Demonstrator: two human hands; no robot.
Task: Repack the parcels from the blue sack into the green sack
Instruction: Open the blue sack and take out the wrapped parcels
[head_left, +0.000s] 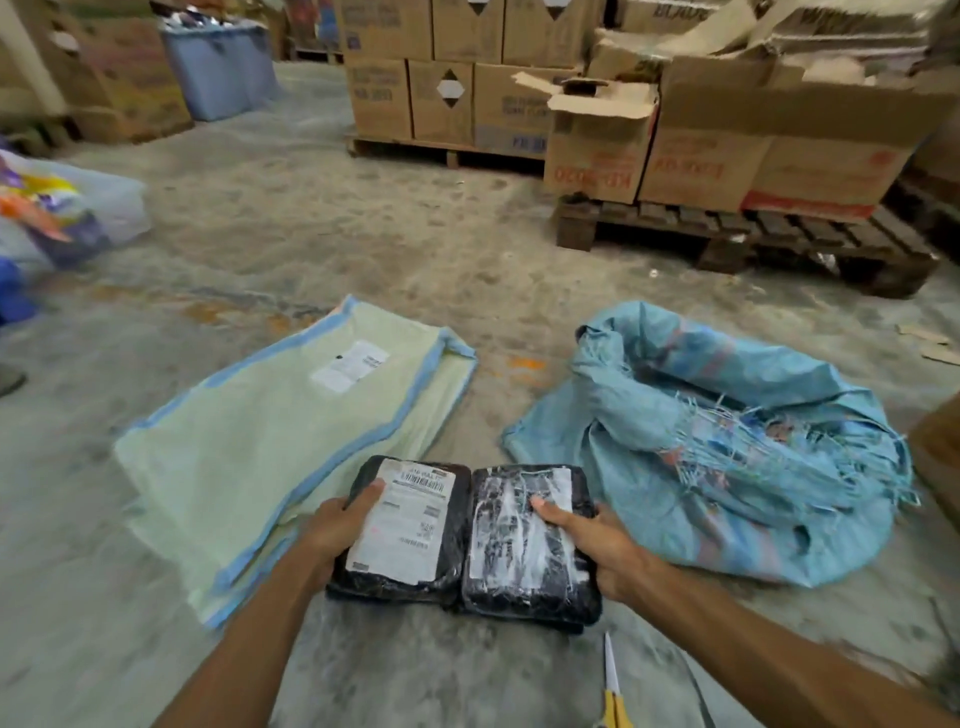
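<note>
Two black plastic-wrapped parcels sit side by side in front of me, just above the floor. My left hand (337, 525) grips the left parcel (410, 525), which carries a white shipping label, thumb on top. My right hand (587, 540) grips the right parcel (514, 540), which is covered in torn white tape. The green sack (270, 441) lies flat on the floor to the left, with blue edges and a white label. To the right lies the blue sack (737, 431), crumpled, with a frayed open mouth; its inside is hidden.
Yellow-handled scissors (613, 691) lie on the concrete floor near my right forearm. Wooden pallets (753, 239) with cardboard boxes stand at the back right. A plastic bag of coloured items (62, 208) sits at the left, a blue bin (218, 67) at the back left.
</note>
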